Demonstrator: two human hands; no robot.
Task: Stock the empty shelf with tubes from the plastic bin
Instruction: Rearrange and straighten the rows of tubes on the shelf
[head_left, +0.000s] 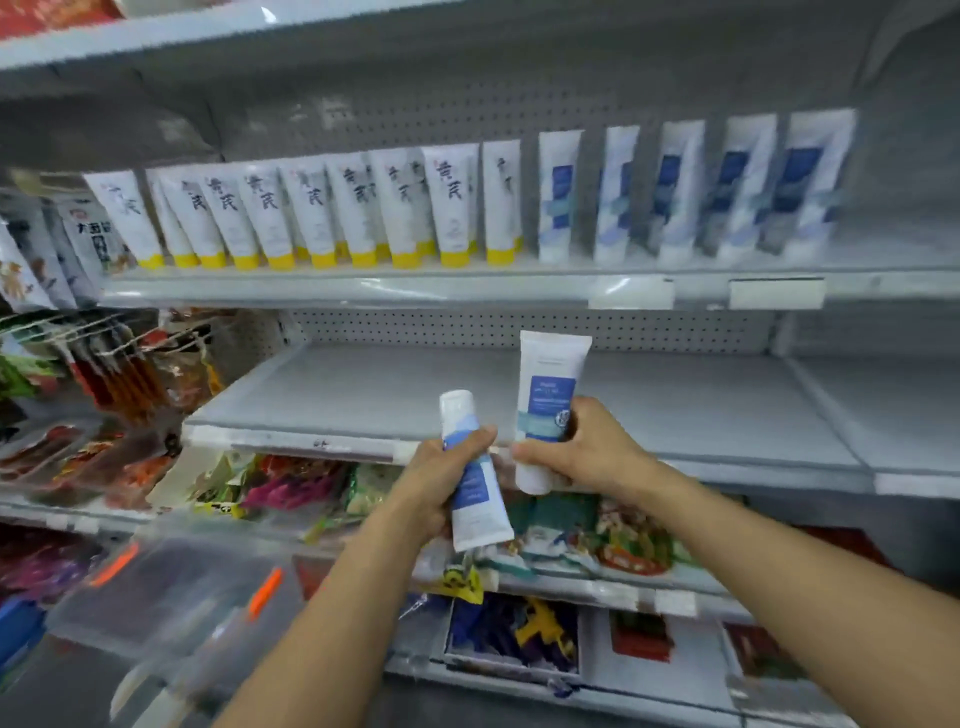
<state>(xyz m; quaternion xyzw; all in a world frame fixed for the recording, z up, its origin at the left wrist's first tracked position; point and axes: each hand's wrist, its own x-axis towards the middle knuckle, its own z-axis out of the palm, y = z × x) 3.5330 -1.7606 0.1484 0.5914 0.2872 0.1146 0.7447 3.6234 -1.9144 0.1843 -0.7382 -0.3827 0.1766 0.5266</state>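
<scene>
Two-tube placing step. Grips slanted white blue-labelled plastic tube (475, 499) in left hand (441, 470); grips upright matching tube (548, 395) in right hand (587, 447). Next: stand both on empty grey metal shelf (363, 384).

Grey pegboard back panel (519, 327), snack packets (291, 488) below, hanging packets (119, 364) at left

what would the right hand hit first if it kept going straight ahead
Probably the front lip of the empty shelf: the right hand, gripping a blue-and-white tube, appears level with it. Raised slightly, its way over the bare shelf looks free to the pegboard back panel, though depth is unclear.
</scene>
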